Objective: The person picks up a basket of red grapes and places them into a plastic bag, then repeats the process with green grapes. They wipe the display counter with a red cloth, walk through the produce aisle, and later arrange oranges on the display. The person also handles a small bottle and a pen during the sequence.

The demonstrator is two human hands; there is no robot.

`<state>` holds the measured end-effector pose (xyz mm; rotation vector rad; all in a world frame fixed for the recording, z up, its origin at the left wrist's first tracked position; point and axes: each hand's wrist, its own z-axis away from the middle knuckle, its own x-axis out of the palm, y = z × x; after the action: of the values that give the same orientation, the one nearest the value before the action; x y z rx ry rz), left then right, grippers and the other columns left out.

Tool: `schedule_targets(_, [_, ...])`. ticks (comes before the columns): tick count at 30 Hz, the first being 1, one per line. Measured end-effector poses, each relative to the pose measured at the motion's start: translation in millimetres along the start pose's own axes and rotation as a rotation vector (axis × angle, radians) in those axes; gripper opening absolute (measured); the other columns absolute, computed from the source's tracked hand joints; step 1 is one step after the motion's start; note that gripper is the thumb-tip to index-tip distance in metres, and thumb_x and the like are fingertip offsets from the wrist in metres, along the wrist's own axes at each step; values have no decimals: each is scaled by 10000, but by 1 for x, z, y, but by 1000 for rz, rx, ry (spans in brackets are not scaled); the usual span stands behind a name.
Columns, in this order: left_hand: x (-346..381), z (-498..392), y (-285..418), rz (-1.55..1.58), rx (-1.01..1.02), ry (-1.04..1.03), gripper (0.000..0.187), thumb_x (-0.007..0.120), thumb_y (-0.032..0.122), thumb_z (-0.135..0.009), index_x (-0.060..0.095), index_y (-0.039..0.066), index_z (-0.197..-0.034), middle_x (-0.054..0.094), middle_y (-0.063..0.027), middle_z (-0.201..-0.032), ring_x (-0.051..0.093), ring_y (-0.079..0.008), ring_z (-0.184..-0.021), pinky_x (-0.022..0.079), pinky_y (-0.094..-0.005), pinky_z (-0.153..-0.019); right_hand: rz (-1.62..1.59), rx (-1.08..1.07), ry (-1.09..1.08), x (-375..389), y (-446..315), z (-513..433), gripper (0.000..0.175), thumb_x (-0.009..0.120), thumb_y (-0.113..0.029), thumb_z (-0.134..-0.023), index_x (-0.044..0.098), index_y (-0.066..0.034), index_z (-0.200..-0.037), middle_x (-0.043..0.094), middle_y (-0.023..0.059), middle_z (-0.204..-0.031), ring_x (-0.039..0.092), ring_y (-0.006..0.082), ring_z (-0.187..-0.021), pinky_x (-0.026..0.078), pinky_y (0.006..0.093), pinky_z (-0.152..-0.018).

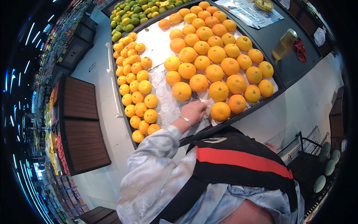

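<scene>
My left hand (194,111), with a bracelet at the wrist, reaches over the front of a black-rimmed display bin (253,115). Its fingers are bent down at the lining paper (165,98), left of an orange (220,111) in the front corner. What the fingertips hold, if anything, is hidden. Rows of larger oranges (216,54) lie on the right side of the bin, and smaller orange citrus fruits (137,97) line its left edge. Part of my right hand (271,147) shows beyond the black and red apron (240,159), near a wire basket; its fingers are mostly hidden.
Green citrus (134,14) fills a bin at the back. On the dark counter (260,36) to the right are a bottle of yellowish liquid (284,44) and a red cloth (300,49). Wire baskets (306,142) and pale green melons (319,183) stand at lower right.
</scene>
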<state>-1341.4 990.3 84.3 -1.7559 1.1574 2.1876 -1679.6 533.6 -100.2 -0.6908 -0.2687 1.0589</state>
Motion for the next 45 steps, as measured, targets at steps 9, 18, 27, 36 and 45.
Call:
schedule_targets(9, [-41,9,-24,-194,-202,591,636,825,207,-612,554,100,-1178,501,-139,-1099,526,-327,-1053,476,-387,-891,-3,18,-58,-22,-29,-36,235,511,-5,-870,511,39,-1101,535,74,-746,501,141,-562,404,271,-488])
schedule_targets(18, [-24,9,8,63,-387,336,835,851,252,-569,470,92,-1295,442,-176,-1175,495,-347,-1107,445,-390,-963,-192,8,23,-59,-43,-48,147,501,2,-847,570,29,-974,485,39,-647,458,147,-524,369,290,-463])
schedule_targets(27, [4,-3,-6,332,-202,460,625,633,278,-864,406,31,-1392,412,-225,-1384,379,-367,-1303,301,-395,-1096,85,-32,-64,-72,-40,-55,79,524,-37,-820,574,25,-818,560,57,-678,532,151,-590,426,288,-542])
schedule_targets(36, [-1,-91,-95,565,-575,974,621,427,372,-988,306,-48,-1430,328,-231,-1465,298,-356,-1366,230,-403,-1131,-178,28,-65,-41,-84,-42,79,481,66,-805,499,3,-849,434,44,-602,389,127,-459,319,276,-417])
schedule_targets(45, [-20,-89,-129,638,-453,904,620,405,362,-999,275,-45,-1450,301,-210,-1500,309,-308,-1378,235,-366,-1129,132,-51,-38,-61,-35,-75,262,540,41,-828,579,60,-1086,585,91,-760,605,227,-669,515,333,-560])
